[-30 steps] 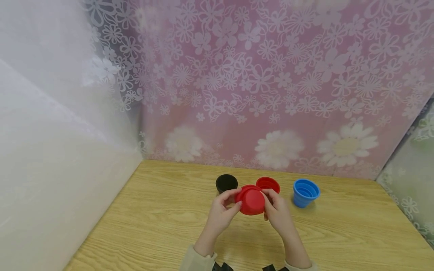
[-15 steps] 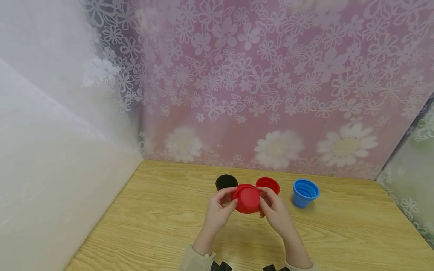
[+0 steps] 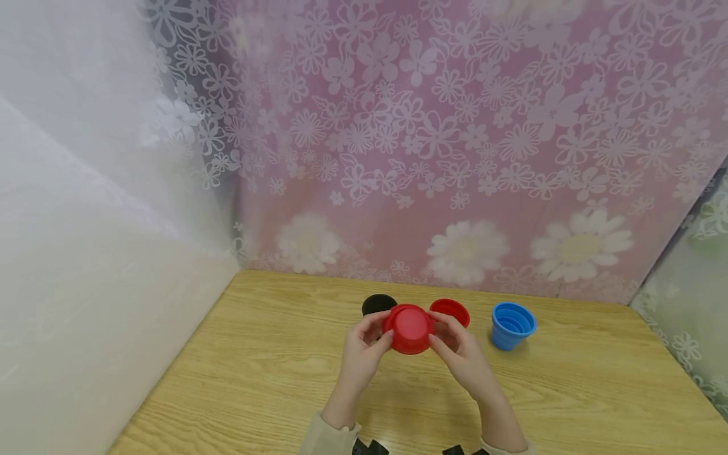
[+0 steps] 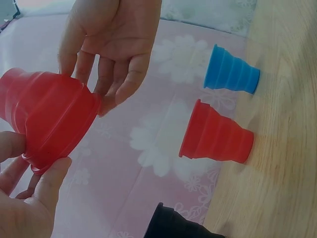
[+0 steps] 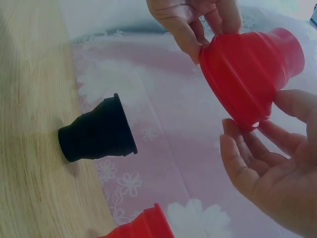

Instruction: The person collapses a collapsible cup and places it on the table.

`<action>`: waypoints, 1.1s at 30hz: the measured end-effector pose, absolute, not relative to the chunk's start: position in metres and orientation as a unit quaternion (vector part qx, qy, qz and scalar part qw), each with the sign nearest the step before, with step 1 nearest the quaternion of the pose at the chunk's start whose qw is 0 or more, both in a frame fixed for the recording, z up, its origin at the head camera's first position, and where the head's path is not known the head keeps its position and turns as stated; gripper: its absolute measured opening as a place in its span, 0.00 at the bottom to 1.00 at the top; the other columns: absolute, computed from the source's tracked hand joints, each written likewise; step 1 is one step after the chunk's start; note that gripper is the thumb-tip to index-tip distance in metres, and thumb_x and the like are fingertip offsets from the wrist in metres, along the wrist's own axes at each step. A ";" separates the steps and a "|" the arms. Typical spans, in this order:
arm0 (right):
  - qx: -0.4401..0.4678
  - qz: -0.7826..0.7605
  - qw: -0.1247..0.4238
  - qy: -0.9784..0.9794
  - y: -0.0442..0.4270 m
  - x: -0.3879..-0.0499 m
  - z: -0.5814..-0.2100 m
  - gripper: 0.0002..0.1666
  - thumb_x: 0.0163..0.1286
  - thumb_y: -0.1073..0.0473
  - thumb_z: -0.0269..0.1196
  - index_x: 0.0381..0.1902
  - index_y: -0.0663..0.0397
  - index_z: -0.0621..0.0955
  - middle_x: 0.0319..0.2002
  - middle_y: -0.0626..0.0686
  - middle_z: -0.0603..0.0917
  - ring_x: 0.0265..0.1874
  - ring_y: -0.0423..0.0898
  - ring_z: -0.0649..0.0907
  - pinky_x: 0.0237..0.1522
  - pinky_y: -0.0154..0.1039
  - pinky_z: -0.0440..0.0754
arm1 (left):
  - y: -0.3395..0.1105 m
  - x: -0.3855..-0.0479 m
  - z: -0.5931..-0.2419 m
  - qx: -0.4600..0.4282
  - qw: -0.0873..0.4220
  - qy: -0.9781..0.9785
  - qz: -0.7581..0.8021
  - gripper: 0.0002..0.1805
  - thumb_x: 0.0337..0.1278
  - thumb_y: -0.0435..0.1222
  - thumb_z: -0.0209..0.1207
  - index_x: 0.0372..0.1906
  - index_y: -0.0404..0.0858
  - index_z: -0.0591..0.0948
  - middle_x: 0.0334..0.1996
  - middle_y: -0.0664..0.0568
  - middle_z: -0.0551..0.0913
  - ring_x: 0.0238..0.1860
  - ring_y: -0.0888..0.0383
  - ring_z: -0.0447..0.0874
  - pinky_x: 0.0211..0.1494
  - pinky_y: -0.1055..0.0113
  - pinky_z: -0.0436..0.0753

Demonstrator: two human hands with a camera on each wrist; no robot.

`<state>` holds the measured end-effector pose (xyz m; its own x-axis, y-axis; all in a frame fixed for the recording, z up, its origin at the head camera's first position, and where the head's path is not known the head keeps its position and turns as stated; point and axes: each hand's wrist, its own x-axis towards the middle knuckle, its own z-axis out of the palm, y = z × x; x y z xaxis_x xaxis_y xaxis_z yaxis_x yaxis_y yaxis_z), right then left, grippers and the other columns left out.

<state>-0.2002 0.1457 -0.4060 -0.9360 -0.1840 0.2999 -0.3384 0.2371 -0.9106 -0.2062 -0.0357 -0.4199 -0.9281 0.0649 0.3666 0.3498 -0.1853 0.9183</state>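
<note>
1 red cup (image 3: pixel 411 330), raised over table (image 3: pixel 284 392), L hand (image 3: pixel 361 351) & R hand (image 3: pixel 465 355) pinching opp. sides nr. rim; prob. lt., flexible, non-fragile, best held by rim.

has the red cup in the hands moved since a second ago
Yes: in the head view, the held cup has shifted left and slightly up, farther from the blue cup, which stayed put.

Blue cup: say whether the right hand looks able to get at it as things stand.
Likely yes, though the right hand would first release the held red cup; in the head view nothing stands between that hand and the blue cup.
</note>
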 end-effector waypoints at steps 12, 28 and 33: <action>0.154 0.627 0.084 -0.759 0.143 -0.201 -0.409 0.23 0.59 0.70 0.58 0.53 0.61 0.70 0.42 0.60 0.76 0.38 0.48 0.77 0.35 0.35 0.79 | -0.033 -0.205 -0.418 -0.159 0.053 -0.612 -0.772 0.16 0.52 0.23 0.54 0.49 0.28 0.73 0.44 0.39 0.75 0.37 0.55 0.77 0.36 0.62 0.80; 0.158 0.613 0.134 -0.762 0.144 -0.201 -0.411 0.15 0.57 0.70 0.60 0.44 0.66 0.76 0.39 0.59 0.78 0.33 0.43 0.78 0.33 0.34 0.80 | -0.035 -0.208 -0.420 -0.152 0.017 -0.625 -0.766 0.10 0.55 0.29 0.55 0.39 0.26 0.70 0.34 0.44 0.77 0.31 0.59 0.80 0.35 0.59 0.80; 0.140 0.613 0.139 -0.765 0.143 -0.201 -0.411 0.12 0.57 0.72 0.59 0.40 0.66 0.77 0.37 0.58 0.79 0.31 0.42 0.78 0.32 0.33 0.79 | -0.035 -0.207 -0.422 -0.169 0.010 -0.628 -0.760 0.11 0.56 0.31 0.55 0.34 0.24 0.70 0.29 0.47 0.76 0.28 0.59 0.80 0.32 0.60 0.80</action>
